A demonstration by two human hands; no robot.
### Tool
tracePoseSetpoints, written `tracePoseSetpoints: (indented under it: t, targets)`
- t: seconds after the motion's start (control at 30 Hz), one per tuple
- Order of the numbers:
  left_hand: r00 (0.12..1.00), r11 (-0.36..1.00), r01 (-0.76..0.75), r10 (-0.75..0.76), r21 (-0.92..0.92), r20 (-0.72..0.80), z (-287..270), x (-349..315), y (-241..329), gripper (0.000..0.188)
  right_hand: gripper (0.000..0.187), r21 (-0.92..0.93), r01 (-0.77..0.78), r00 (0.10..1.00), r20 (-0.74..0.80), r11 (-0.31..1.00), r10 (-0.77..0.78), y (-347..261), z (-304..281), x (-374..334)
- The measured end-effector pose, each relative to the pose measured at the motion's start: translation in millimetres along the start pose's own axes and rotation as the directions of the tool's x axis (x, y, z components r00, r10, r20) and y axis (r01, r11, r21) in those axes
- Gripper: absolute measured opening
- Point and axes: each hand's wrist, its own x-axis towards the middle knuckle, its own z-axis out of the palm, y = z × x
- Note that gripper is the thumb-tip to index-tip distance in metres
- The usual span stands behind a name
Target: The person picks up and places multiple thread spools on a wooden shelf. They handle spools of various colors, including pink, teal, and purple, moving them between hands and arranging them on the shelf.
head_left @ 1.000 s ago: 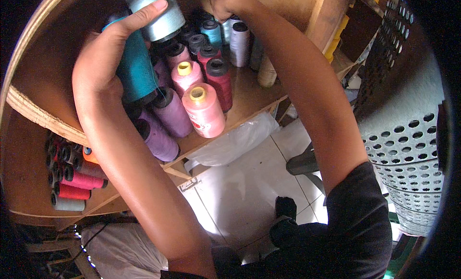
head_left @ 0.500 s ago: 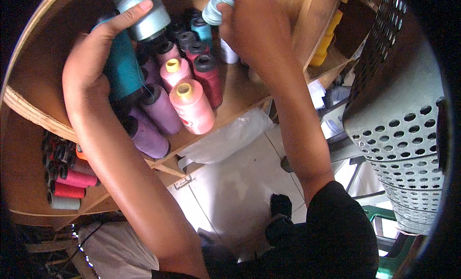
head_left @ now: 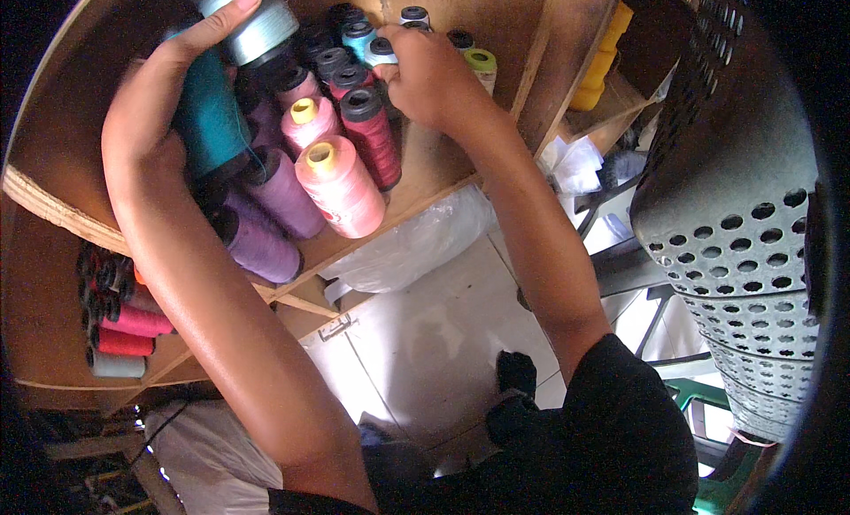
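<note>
The teal thread cone (head_left: 208,116) is lying on the wooden shelf (head_left: 425,174) at the left of the spool cluster, with the left hand (head_left: 150,130) wrapping its fingers closed around it and the thumb pressing a grey-blue cone (head_left: 252,23) above. The right hand (head_left: 434,77) is closing its fingers on a small light-blue spool (head_left: 382,50) at the back of the shelf, behind the maroon cone (head_left: 372,143) and the salmon-pink cone (head_left: 341,187).

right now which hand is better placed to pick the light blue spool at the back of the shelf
Right. The right hand already touches the light blue spool, while the left hand is full, gripping a teal cone and a grey cone.
</note>
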Motion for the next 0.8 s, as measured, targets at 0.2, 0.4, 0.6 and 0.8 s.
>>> tracePoseSetpoints:
  t: [0.2, 0.4, 0.6, 0.8]
  targets:
    - [1.0, 1.0, -0.01, 0.01, 0.003, 0.007, 3.2, 0.8, -4.2, 0.049, 0.044, 0.024, 0.03, 0.997, -0.078, 0.999, -0.028, 4.9, 14.4, -10.7]
    - [1.0, 1.0, -0.021, 0.021, 0.002, 0.02, 7.8, 0.5, -7.2, 0.048, 0.051, 0.06, 0.116, 0.962, -0.254, 0.991, -0.098, 6.8, 26.4, -21.0]
    - [0.999, 0.999, -0.042, 0.041, 0.008, 0.014, 4.7, -3.4, -4.1, 0.047, 0.051, 0.03, 0.046, 0.974, -0.224, 0.999, -0.038, -0.6, 17.4, -27.7]
    - [0.999, 0.999, -0.052, 0.052, 0.017, 0.013, 3.6, -2.7, -2.6, 0.046, 0.032, 0.059, -0.009, 0.977, -0.211, 0.998, 0.021, -18.7, -4.7, -40.9]
